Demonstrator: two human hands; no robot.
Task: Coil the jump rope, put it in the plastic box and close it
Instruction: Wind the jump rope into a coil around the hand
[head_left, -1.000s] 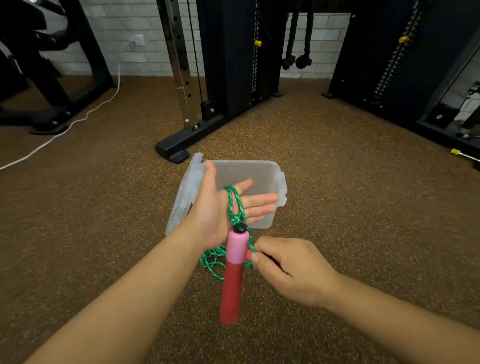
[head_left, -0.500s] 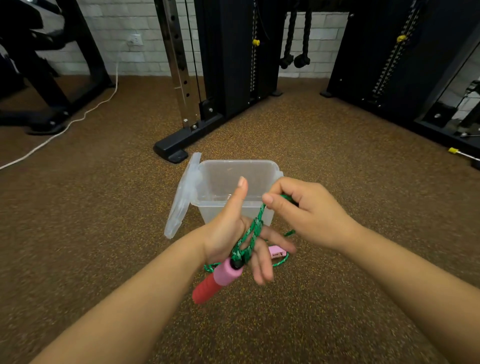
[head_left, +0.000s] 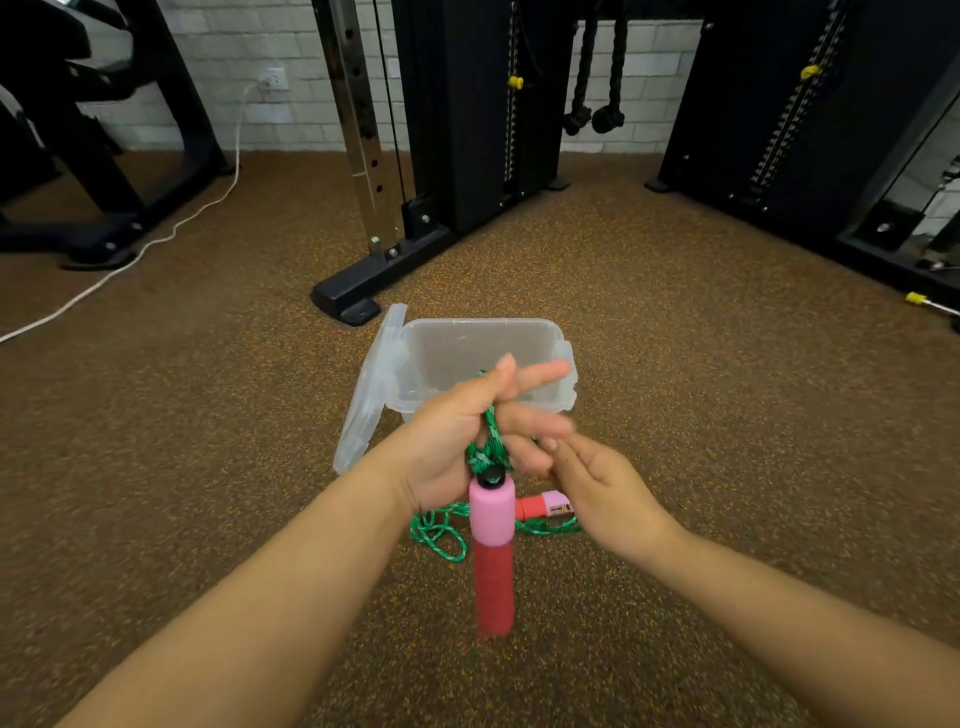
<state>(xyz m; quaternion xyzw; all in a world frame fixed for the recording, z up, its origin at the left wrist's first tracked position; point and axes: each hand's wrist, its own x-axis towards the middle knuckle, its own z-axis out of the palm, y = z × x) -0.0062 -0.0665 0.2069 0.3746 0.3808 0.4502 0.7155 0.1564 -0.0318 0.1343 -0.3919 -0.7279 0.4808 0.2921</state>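
Observation:
The green jump rope (head_left: 490, 441) is looped several times around my left hand (head_left: 467, 431), between thumb and fingers, with the fingers spread. One pink-and-red handle (head_left: 492, 556) hangs down from that hand. The second handle (head_left: 543, 506) lies on the floor beside loose rope (head_left: 439, 532). My right hand (head_left: 597, 493) is just right of the left, fingers curled near the rope; its grip is hidden. The clear plastic box (head_left: 519, 338) stands open on the floor right behind my hands, its lid (head_left: 371, 389) hinged open to the left.
Brown speckled carpet covers the floor. A black machine foot (head_left: 348, 301) sits just behind the box, with a weight stack (head_left: 467, 104) beyond. Another black machine (head_left: 805, 130) stands at the right, a white cable (head_left: 156, 239) runs at the left.
My right hand has dropped from above the left hand's fingers to below and right of them. The hanging handle has swung from tilted left to straight down. The left fingers have lifted.

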